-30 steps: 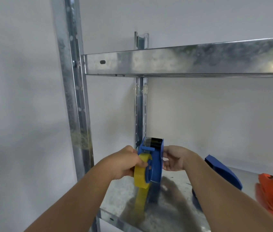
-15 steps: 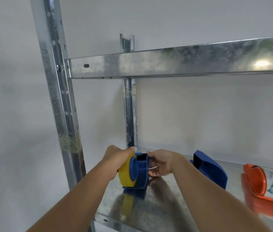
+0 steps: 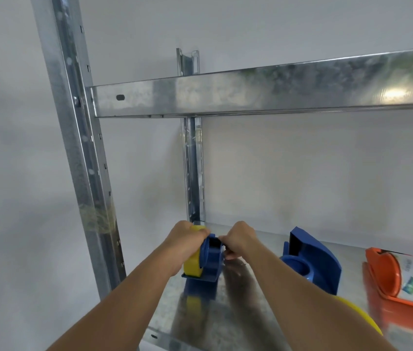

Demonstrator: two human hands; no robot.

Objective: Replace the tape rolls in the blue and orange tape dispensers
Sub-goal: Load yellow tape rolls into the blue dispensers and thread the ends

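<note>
Galvanized shelf (image 3: 251, 312), lower frame: a yellow tape roll (image 3: 192, 266) sits in the blue dispenser (image 3: 211, 262) at lower centre. Left hand (image 3: 183, 236) grips the roll; right hand (image 3: 239, 239) pinches the dispenser's top. Orange dispenser (image 3: 384, 274) lies far right.

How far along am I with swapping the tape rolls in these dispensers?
Partly done. A yellow tape roll already sits on the blue dispenser, which your left hand and right hand grip on the shelf. Left: the second blue dispenser, and the orange dispenser.
</note>
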